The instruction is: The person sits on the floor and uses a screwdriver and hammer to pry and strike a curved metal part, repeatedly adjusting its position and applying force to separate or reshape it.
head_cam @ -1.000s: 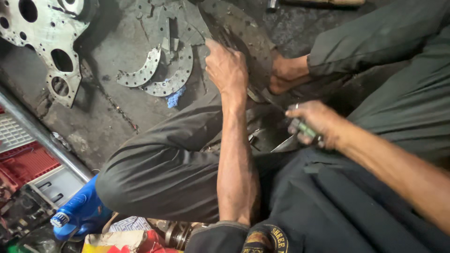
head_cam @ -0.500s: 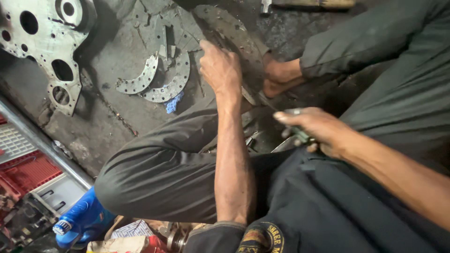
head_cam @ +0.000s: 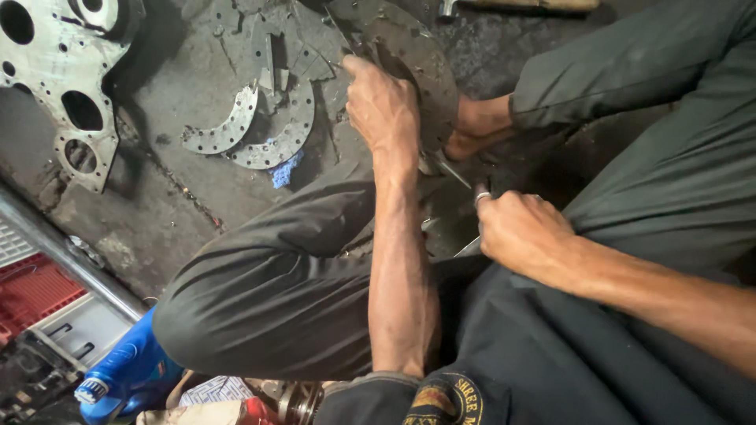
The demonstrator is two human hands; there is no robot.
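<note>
My left hand [head_cam: 383, 104] reaches forward and presses, fingers together, on the edge of a dark round metal disc [head_cam: 421, 49] with small holes, lying on the grimy floor. My right hand [head_cam: 521, 231] is closed in a fist around a small metal tool [head_cam: 481, 194]; only its tip and a bit of shaft below the fist show. The fist hovers between my bent knee [head_cam: 268, 283] and my bare foot [head_cam: 475, 126], which rests against the disc.
Two curved perforated metal segments [head_cam: 252, 134] and a blue scrap [head_cam: 285, 170] lie left of the disc. A large plate with round cut-outs [head_cam: 67, 75] is at top left. A metal bar [head_cam: 67, 252], red tray [head_cam: 30, 288] and blue bottle [head_cam: 126, 375] sit lower left.
My right hand has dropped slightly and closed more fully over the tool. My left hand stays on the disc, shifted a little farther along its edge.
</note>
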